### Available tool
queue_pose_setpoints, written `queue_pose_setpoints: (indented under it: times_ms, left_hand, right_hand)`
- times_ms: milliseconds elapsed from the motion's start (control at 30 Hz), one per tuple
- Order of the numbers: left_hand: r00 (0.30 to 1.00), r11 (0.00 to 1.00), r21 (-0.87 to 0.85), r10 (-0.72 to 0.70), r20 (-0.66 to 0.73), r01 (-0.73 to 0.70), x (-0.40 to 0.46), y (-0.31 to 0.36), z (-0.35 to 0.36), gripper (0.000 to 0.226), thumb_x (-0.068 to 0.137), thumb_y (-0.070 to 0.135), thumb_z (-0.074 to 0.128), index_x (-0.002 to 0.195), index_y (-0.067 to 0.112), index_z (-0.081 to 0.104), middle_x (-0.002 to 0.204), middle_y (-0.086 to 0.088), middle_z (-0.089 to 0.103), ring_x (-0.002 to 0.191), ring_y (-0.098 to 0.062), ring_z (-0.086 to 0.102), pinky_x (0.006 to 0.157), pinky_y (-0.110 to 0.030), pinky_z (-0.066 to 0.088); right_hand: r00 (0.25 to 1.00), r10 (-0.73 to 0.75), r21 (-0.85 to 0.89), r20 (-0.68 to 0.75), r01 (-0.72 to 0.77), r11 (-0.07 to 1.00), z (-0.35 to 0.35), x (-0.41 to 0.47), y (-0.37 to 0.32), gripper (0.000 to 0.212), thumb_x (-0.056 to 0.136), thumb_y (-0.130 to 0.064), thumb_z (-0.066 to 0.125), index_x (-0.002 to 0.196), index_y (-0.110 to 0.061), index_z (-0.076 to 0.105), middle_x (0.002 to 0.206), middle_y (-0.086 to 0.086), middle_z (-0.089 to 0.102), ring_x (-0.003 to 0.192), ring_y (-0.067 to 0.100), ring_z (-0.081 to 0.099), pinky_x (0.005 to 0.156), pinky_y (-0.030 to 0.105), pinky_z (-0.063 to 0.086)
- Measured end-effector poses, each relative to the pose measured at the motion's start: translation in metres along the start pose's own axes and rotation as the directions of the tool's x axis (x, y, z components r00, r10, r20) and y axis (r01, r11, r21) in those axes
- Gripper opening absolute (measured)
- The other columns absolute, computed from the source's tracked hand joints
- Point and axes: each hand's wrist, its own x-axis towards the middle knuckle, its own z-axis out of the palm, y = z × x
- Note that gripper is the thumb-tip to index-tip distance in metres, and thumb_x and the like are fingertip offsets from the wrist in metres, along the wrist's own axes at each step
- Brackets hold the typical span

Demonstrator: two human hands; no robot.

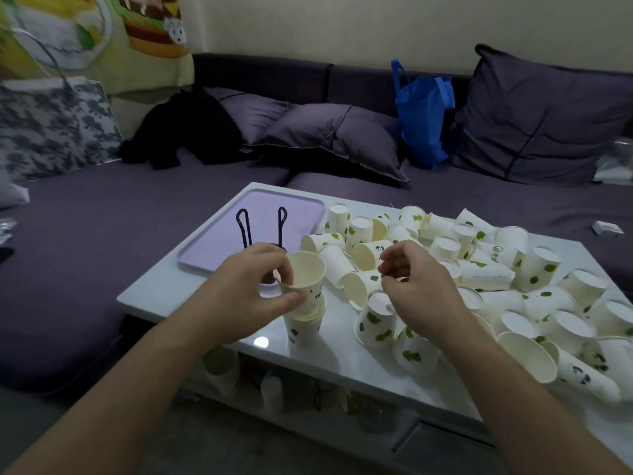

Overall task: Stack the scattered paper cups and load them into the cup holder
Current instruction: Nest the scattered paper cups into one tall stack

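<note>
My left hand (255,284) grips a white paper cup with green leaf prints (306,274), tilted above a short stack of cups (303,325) that stands upright on the white table (191,286). My right hand (416,282) hovers over the heap of scattered cups (479,272), fingers curled and holding nothing that I can see. The black wire cup holder (262,228) stands on a lilac tray (274,207) behind my left hand, its base partly hidden.
Scattered cups cover the right half of the table up to its near right edge. A purple sofa with cushions (339,138), a blue bag (423,118) and black clothing (185,128) wraps around the table. A lower shelf under the tabletop holds bottles and cups.
</note>
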Motion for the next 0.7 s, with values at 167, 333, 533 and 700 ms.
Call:
queue_pose_setpoints:
  times_ms: [167, 333, 533, 700]
  left_hand:
    - [0.961, 0.984, -0.029, -0.163, 0.225, 0.174, 0.004, -0.005, 0.010, 0.084, 0.065, 0.065, 0.088, 0.133, 0.046, 0.044, 0.137, 0.024, 0.052, 0.125, -0.004, 0.055, 0.108, -0.036, 0.052]
    - [0.960, 0.959, -0.102, -0.253, 0.118, 0.265, 0.013, -0.008, 0.016, 0.062, 0.090, 0.059, 0.068, 0.143, 0.033, 0.048, 0.132, 0.019, 0.055, 0.122, -0.008, 0.058, 0.104, -0.035, 0.053]
    - [0.944, 0.931, -0.161, -0.328, 0.029, 0.328, 0.027, -0.018, 0.021, 0.033, 0.104, 0.050, 0.052, 0.127, 0.028, 0.060, 0.115, 0.014, 0.068, 0.107, -0.007, 0.063, 0.092, -0.030, 0.053]
    - [0.940, 0.915, -0.216, -0.340, 0.034, 0.339, 0.035, -0.023, 0.025, 0.032, 0.104, 0.054, 0.050, 0.124, 0.032, 0.061, 0.111, 0.019, 0.068, 0.102, 0.001, 0.062, 0.087, -0.028, 0.052]
  right_hand:
    - [0.999, 0.012, -0.051, 0.032, -0.010, 0.999, 0.005, 0.002, 0.003, 0.029, 0.096, -0.003, 0.063, 0.115, -0.024, 0.062, 0.104, -0.010, 0.069, 0.099, 0.011, 0.066, 0.082, 0.023, 0.053]
    - [0.996, -0.041, -0.264, 0.085, 0.062, 0.962, 0.026, 0.023, -0.008, 0.035, 0.097, -0.018, 0.066, 0.131, -0.022, 0.058, 0.117, -0.006, 0.065, 0.109, 0.017, 0.061, 0.091, 0.031, 0.054]
    - [0.987, -0.048, -0.714, 0.155, 0.146, 0.684, 0.081, 0.073, -0.023, 0.059, 0.095, -0.052, 0.061, 0.140, -0.016, 0.048, 0.128, 0.011, 0.068, 0.121, 0.034, 0.052, 0.102, 0.046, 0.042]
    - [0.990, 0.009, -0.808, 0.140, 0.109, 0.579, 0.113, 0.102, -0.020, 0.069, 0.090, -0.053, 0.068, 0.139, -0.010, 0.048, 0.127, 0.014, 0.070, 0.123, 0.034, 0.053, 0.102, 0.044, 0.036]
